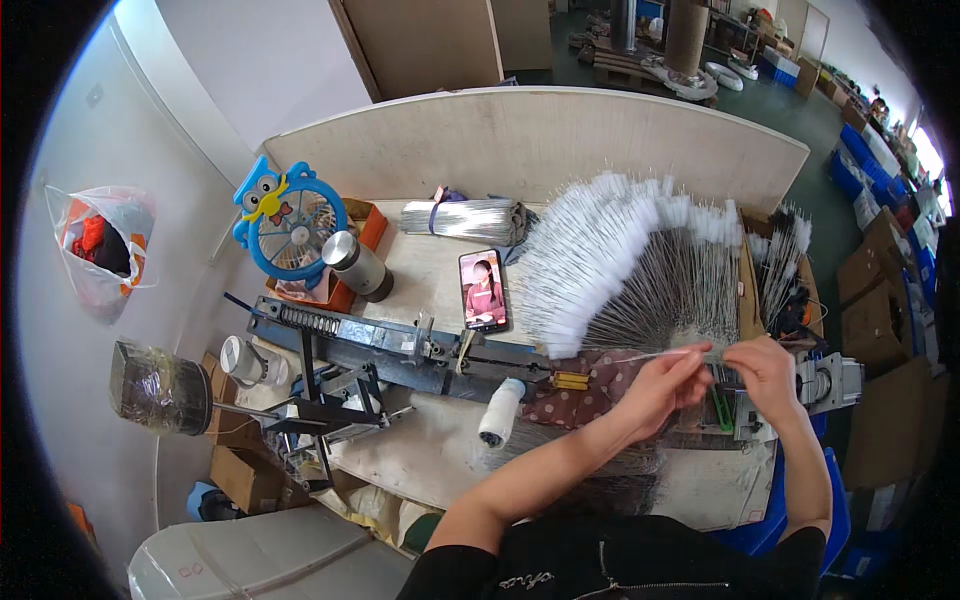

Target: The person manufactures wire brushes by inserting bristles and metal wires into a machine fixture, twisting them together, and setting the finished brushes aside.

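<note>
Left hand (668, 388): thumb and fingertips nearly together, pinching a thin pale strand (632, 357) that runs leftward out of the grip, above the table and just in front of the bristle pile. Right hand (768, 378): just beside the left, fingers curled in, tips close together and pointing at the left fingertips; too small to tell whether they grip the strand. Under the hands: green-handled tool (722, 410) near the right wrist, brown dotted cloth (603, 388) left of the left hand, small yellow block (571, 381) at the cloth's left edge. Metal fixture (832, 383) just right of the right hand. Beyond the hands, a big fan-shaped pile of wire brushes (610, 245), white bristles on grey stems; more in a cardboard box (752, 285) to its right. White roll (501, 410) on the near side, by the long metal rail (385, 338). Phone (484, 290), screen lit, left of the pile; silver wire bundle (465, 218) behind it, tied with a dark band. Farther left: steel flask (357, 266), blue fan (300, 235), orange box (374, 230). Far left, plastic bag (98, 255) on the wall.
</note>
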`<action>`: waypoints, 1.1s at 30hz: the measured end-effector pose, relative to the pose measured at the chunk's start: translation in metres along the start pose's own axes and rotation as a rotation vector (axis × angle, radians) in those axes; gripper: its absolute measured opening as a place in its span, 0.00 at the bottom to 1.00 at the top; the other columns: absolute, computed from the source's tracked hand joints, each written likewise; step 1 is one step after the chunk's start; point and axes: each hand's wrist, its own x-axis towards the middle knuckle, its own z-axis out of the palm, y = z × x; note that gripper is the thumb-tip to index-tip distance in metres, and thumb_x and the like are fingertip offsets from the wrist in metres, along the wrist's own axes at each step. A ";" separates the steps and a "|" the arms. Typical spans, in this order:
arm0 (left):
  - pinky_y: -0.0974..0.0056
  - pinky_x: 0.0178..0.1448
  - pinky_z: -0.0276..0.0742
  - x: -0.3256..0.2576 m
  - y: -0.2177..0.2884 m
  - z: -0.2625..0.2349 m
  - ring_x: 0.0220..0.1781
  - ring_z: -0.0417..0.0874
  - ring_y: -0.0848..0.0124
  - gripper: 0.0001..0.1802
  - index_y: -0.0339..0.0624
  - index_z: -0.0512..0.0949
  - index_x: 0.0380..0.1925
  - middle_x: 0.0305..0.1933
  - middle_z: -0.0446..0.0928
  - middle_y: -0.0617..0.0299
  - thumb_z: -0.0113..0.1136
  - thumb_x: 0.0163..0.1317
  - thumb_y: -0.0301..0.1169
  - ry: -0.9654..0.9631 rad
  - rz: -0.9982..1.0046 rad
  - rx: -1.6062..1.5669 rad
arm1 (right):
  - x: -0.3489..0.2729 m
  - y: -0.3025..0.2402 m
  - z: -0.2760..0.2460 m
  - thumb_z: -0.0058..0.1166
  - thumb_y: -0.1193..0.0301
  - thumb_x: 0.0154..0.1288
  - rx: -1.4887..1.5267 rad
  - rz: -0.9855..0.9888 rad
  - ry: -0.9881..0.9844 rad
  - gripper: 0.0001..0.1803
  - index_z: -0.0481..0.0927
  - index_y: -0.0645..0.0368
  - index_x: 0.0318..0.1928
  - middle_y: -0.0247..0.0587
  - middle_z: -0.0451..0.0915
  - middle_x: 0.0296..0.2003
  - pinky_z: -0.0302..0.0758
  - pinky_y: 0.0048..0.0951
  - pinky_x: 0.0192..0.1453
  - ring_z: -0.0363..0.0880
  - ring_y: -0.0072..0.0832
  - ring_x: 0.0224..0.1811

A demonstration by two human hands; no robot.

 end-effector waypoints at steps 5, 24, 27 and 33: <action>0.73 0.44 0.73 0.013 -0.016 -0.016 0.37 0.76 0.79 0.17 0.33 0.76 0.49 0.34 0.79 0.64 0.52 0.69 0.36 0.045 0.241 0.683 | 0.001 0.009 -0.004 0.62 0.75 0.47 0.026 0.251 -0.289 0.08 0.84 0.59 0.32 0.43 0.83 0.31 0.76 0.32 0.40 0.81 0.39 0.36; 0.71 0.40 0.73 -0.140 0.033 -0.028 0.35 0.76 0.78 0.15 0.36 0.76 0.46 0.35 0.78 0.64 0.57 0.65 0.34 0.763 0.139 0.581 | 0.069 -0.072 0.093 0.65 0.70 0.45 0.464 -0.282 -0.164 0.06 0.85 0.54 0.27 0.31 0.78 0.22 0.72 0.32 0.36 0.72 0.31 0.31; 0.68 0.41 0.73 -0.177 0.040 -0.056 0.34 0.76 0.74 0.14 0.38 0.76 0.43 0.33 0.77 0.64 0.55 0.65 0.37 0.816 0.138 0.423 | 0.074 -0.101 0.116 0.63 0.68 0.47 0.373 -0.219 -0.141 0.06 0.85 0.52 0.28 0.29 0.79 0.23 0.72 0.31 0.38 0.73 0.31 0.34; 0.65 0.37 0.72 -0.173 0.066 -0.039 0.31 0.75 0.71 0.21 0.42 0.73 0.45 0.33 0.76 0.62 0.47 0.67 0.48 0.821 0.286 0.087 | 0.079 -0.119 0.124 0.59 0.68 0.48 0.255 -0.172 -0.174 0.04 0.82 0.53 0.24 0.29 0.78 0.25 0.73 0.32 0.39 0.71 0.33 0.36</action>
